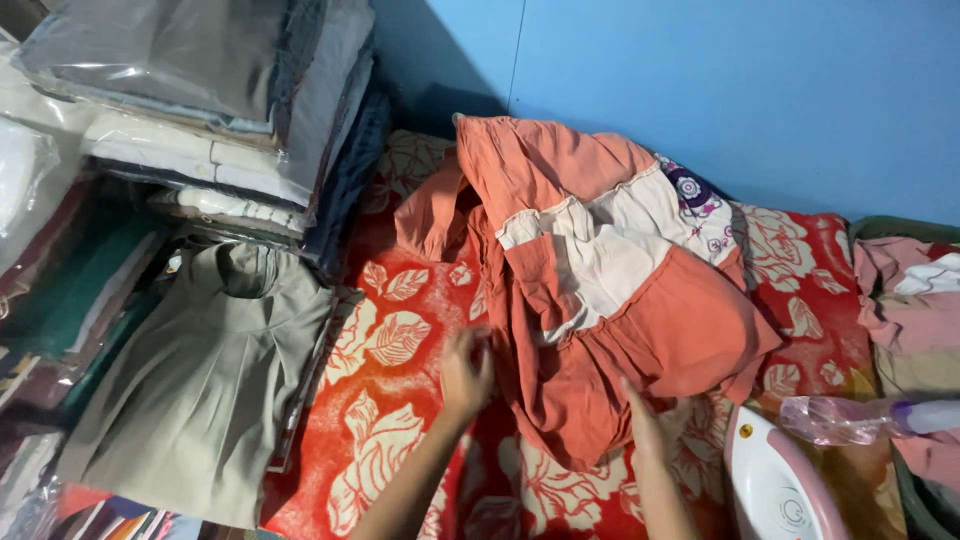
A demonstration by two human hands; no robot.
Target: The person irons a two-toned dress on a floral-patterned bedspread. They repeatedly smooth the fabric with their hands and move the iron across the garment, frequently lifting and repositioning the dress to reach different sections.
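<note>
An orange garment [600,330] with cream panels and a floral patch lies crumpled on a red blanket with a cream leaf pattern [390,400]. My left hand [467,370] grips the garment's left edge with its fingers curled into the cloth. My right hand [645,420] presses on the garment's lower right part, its fingers partly hidden under a fold of the fabric.
A folded olive-grey garment [200,390] lies at the left, below stacks of folded clothes in clear plastic [200,110]. A white and pink iron [780,480] and a clear spray bottle [860,418] sit at the lower right. Pink clothes [915,310] pile at the right. A blue wall [700,80] stands behind.
</note>
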